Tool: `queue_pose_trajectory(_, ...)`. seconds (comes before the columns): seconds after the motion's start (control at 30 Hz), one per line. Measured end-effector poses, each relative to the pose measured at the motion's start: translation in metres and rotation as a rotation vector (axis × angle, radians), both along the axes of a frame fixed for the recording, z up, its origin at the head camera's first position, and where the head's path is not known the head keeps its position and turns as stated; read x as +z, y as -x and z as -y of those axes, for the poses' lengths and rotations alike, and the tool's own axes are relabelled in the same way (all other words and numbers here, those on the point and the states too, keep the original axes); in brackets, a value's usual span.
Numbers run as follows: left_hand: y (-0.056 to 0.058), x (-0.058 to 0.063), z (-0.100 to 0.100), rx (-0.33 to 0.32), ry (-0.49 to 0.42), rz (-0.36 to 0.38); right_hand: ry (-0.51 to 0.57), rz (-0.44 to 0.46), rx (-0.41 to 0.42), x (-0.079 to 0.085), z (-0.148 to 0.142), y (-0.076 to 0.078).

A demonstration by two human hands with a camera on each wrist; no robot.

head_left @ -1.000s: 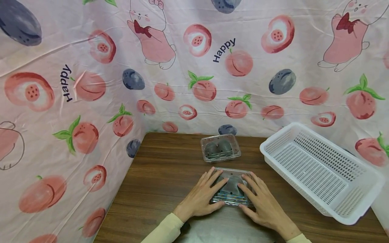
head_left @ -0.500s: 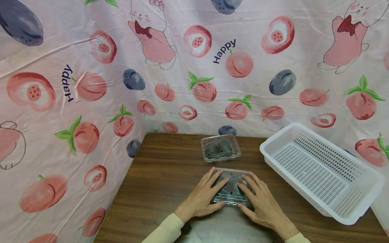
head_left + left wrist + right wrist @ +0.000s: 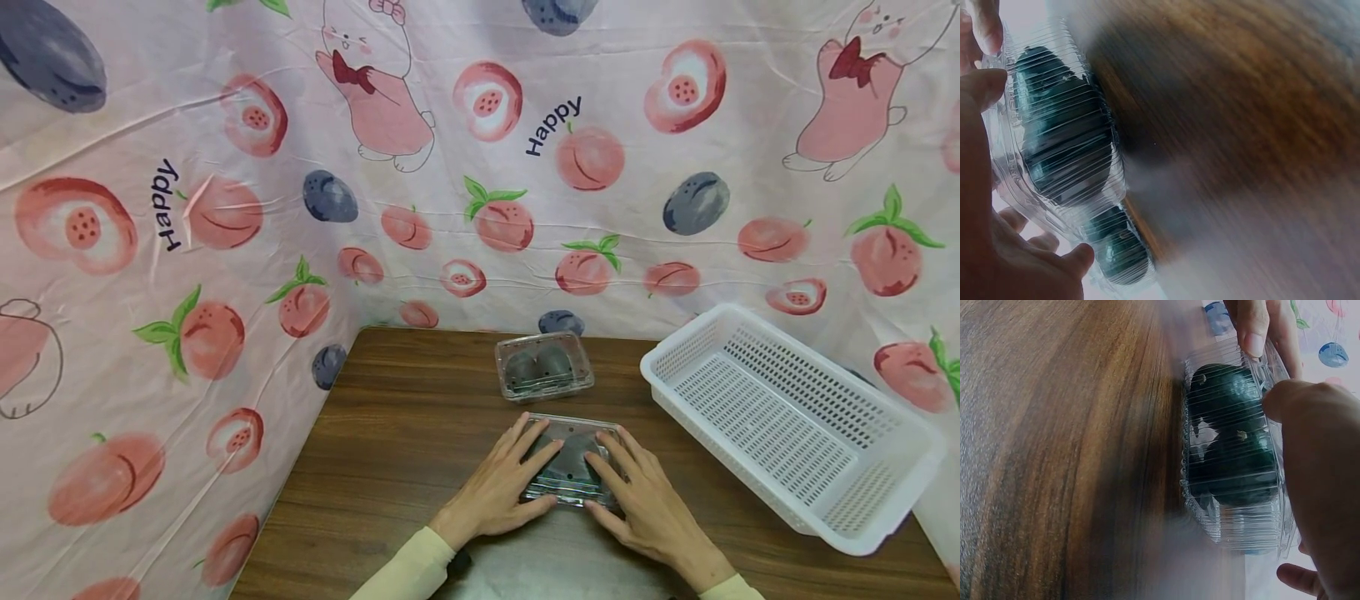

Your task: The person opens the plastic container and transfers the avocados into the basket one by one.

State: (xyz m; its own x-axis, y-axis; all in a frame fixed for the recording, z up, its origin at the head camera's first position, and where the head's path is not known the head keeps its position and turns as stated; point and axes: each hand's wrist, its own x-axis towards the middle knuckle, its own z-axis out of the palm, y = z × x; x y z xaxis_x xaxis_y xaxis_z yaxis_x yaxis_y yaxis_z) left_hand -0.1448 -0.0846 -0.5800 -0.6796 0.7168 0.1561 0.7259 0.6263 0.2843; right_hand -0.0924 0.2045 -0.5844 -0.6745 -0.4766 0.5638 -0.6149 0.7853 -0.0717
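Note:
A clear plastic clamshell box (image 3: 570,493) lies closed on the table in front of me. Dark green, rounded fruits that look like avocados (image 3: 1241,462) show through its ribbed walls. On the left part of its lid rests my left hand (image 3: 497,483), fingers spread and straight, thumb at the front edge. My right hand (image 3: 651,498) lies the same way over the right part, its thumb also by the front rim. Both hands hide the box's sides in the head view. Behind it, untouched, stands a second clamshell box (image 3: 551,389) with similar dark fruits.
A white perforated plastic basket (image 3: 757,454) stands at the right of the brown wooden table (image 3: 390,433), with nothing seen inside. Fruit-patterned cloth (image 3: 465,158) hangs behind the table and along its left side.

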Motion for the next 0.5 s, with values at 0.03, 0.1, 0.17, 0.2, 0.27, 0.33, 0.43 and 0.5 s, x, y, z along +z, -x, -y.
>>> queue_pose_trajectory(0.03,-0.0001,-0.0001,0.0001,0.002,-0.004,0.006,-0.003,-0.004,0.000,-0.0004,0.0000,0.0001)
queue_pose_trajectory(0.1,-0.0003,-0.0004,0.0000,0.006,-0.014,0.020,-0.009,-0.015,0.001,-0.0008,-0.0001,0.0004)
queue_pose_trajectory(0.17,-0.0004,-0.0007,-0.0001,0.009,-0.023,0.028,-0.015,-0.023,0.003,-0.0008,-0.0001,0.0006)
queue_pose_trajectory(0.2,-0.0004,-0.0008,-0.0003,0.011,-0.026,0.034,-0.018,-0.028,0.004,-0.0008,-0.0001,0.0008)
queue_pose_trajectory(0.27,-0.0004,-0.0010,-0.0007,0.015,-0.037,0.047,-0.022,-0.037,0.008,-0.0003,0.0001,0.0011)
queue_pose_trajectory(0.33,-0.0003,-0.0009,-0.0011,0.017,-0.052,0.062,-0.029,-0.046,0.009,0.0001,0.0004,0.0016)
queue_pose_trajectory(0.43,-0.0002,-0.0005,-0.0015,0.018,-0.076,0.084,-0.040,-0.057,0.008,0.0008,0.0006,0.0021)
queue_pose_trajectory(0.5,-0.0001,-0.0004,-0.0018,0.018,-0.086,0.092,-0.051,-0.067,0.005,0.0013,0.0008,0.0021)
